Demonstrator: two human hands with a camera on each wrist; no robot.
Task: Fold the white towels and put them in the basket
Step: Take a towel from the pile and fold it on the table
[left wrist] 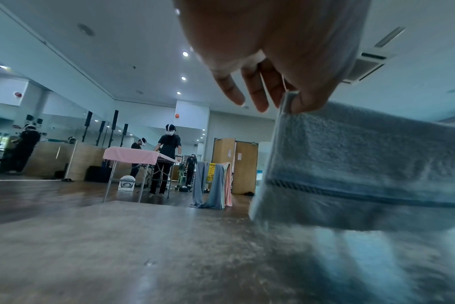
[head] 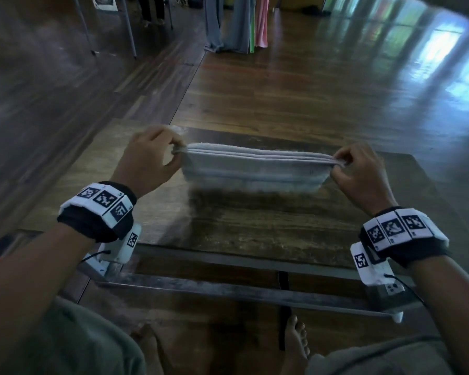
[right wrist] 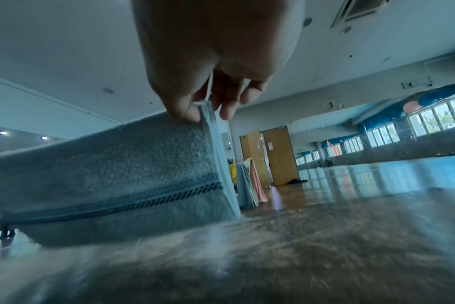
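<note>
Fingers (left wrist: 308, 102) of the left hand (head: 149, 155) pinched on the left top corner of the folded white towel (head: 252, 169), thumb in front and the remaining fingers curled behind the stacked layers, little and ring fingers hanging loose past the edge. Fingers (right wrist: 185, 111) of the right hand (head: 359, 171) pinched likewise on the right top corner, thumb pad flat against the terry face, other fingertips behind the layered edge. Towel stretched taut between the two hands, hanging downward from the pinched top edge, several folded layers visible along that edge, a woven stripe band running across the lower part; bottom hem blurred, just above or brushing the wooden table (head: 268, 228), contact impossible to tell. No brand or label readable on the towel. Only printed marks in view: black-and-white square tag patterns on the wrist bands (head: 103, 198), no legible letters. Farther off across the wooden floor, a yellow basket (left wrist: 211, 171) draped with grey and pink cloths (left wrist: 216, 185), well apart from the towel. In the background, a pink-covered table (left wrist: 131, 155) with standing persons beside it.
</note>
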